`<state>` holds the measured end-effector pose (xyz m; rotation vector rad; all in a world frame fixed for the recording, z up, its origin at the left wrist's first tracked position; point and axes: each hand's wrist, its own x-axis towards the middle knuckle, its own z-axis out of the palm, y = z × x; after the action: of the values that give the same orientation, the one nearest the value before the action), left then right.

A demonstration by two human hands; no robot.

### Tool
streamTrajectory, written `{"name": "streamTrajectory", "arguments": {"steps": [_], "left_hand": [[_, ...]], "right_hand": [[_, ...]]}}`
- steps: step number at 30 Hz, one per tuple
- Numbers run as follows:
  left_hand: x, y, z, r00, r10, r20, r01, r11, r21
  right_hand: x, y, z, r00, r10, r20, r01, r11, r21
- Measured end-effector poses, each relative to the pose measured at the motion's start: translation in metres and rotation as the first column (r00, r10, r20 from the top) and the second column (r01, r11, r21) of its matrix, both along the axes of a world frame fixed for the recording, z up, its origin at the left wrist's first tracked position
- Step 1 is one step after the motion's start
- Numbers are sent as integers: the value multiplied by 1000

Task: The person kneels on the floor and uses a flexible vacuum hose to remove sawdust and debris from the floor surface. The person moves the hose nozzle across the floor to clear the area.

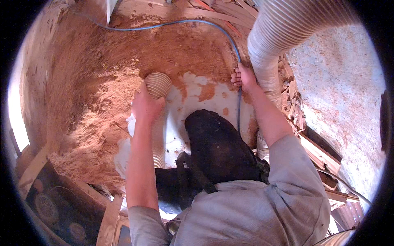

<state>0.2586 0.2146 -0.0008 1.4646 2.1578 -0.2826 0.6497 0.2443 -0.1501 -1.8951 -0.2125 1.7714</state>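
My left hand is wrapped round a ribbed flexible hose near its upper end. Below the hand the hose runs down toward my lap, partly behind my forearm. Reddish-brown sawdust-like material is heaped beside that hand, on the left. Over at the right, my right hand is closed round a thin blue cable. The cable curves along the far side and hangs down below my fist. Between my hands shows a pale floor patch smeared with the same brown dust.
A wide ribbed duct comes down at the right, close by my right forearm. Wood scraps lie behind it, beside a pale rough panel. Dark boards with wooden framing stand at the lower left. My dark-trousered knee is bent in the middle.
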Motion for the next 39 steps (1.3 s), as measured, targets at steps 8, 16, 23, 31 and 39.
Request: {"name": "streamTrajectory", "arguments": {"steps": [8,16,23,31,39], "left_hand": [[40,50,7,994,-91,-57,90,996,-20],[73,109,7,960,-259,-107,239,956,-169],[92,116,10,902,-428,-63,407,889,-212],[145,64,-3,867,-492,-81,465,856,-226],[190,51,-9,831,-551,-77,546,834,-77]], "right_hand": [[1,-11,-6,997,34,75,-41,995,90],[-1,-10,-2,996,56,69,-59,997,50],[-4,-13,-3,992,87,87,-92,994,57],[0,-8,4,995,78,58,-81,996,47],[-3,-6,7,986,122,109,-130,989,65]]}}
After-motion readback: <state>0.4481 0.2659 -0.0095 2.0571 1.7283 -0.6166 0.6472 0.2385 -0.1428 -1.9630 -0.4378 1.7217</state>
